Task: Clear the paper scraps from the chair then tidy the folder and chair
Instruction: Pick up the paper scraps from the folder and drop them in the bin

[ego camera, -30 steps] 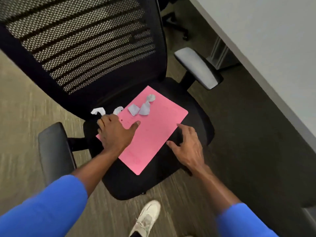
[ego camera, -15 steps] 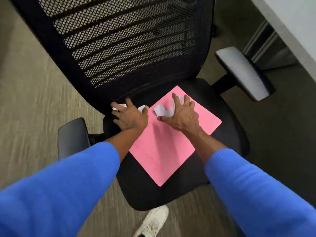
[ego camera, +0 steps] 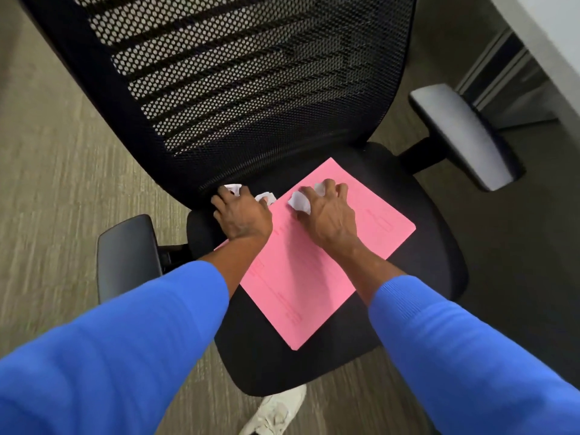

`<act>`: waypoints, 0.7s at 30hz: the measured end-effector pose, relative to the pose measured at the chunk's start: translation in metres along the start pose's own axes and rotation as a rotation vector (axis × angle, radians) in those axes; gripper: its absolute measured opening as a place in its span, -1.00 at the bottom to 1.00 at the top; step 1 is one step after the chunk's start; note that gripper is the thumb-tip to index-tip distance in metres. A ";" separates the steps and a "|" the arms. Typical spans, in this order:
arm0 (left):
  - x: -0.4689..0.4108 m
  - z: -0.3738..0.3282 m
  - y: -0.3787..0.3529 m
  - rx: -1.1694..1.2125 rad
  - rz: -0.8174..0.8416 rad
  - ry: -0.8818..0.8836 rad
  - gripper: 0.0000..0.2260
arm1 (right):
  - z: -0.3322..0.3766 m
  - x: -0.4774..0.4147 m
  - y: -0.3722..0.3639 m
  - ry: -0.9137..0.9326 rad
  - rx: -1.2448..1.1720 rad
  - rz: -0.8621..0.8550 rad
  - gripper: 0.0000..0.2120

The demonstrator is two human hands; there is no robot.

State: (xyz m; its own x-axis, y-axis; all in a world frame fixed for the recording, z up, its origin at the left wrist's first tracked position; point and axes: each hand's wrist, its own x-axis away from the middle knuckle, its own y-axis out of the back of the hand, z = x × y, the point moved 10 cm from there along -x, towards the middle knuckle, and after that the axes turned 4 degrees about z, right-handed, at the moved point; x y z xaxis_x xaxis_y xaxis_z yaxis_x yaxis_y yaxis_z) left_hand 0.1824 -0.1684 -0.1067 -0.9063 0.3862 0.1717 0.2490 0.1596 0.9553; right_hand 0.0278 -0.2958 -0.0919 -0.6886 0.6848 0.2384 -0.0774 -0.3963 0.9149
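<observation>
Fingers (ego camera: 326, 186) of both hands have now curled onto the paper scraps (ego camera: 299, 201) over the folder (ego camera: 314, 271); gathering has begun.

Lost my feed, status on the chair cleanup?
Left hand closing on scraps by the backrest. Right hand clawed over scraps on the pink folder. Folder flat on chair seat. Nothing in the way.

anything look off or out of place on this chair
Yes: a pink folder lies askew on the chair seat, with crumpled paper scraps at its back edge, under the left hand and right hand.
</observation>
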 end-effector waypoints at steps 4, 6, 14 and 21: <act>-0.007 -0.006 0.001 0.058 -0.035 -0.097 -0.66 | 0.005 0.005 -0.003 0.044 -0.067 -0.059 -0.70; -0.011 -0.010 0.002 0.087 -0.042 -0.152 -0.72 | 0.007 0.007 -0.002 0.054 -0.081 -0.098 -0.75; -0.015 -0.018 -0.002 0.113 0.040 -0.241 -0.82 | -0.001 0.019 -0.005 -0.007 -0.267 -0.227 -0.82; 0.003 -0.021 0.015 0.185 -0.014 -0.263 -0.79 | -0.043 0.048 0.010 -0.154 -0.517 -0.251 -0.83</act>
State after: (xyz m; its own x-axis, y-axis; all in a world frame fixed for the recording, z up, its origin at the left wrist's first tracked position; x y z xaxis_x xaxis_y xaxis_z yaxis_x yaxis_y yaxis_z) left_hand 0.1766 -0.1840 -0.0865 -0.7968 0.6004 0.0676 0.3167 0.3197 0.8930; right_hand -0.0371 -0.2931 -0.0853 -0.4941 0.8617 0.1155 -0.5923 -0.4309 0.6808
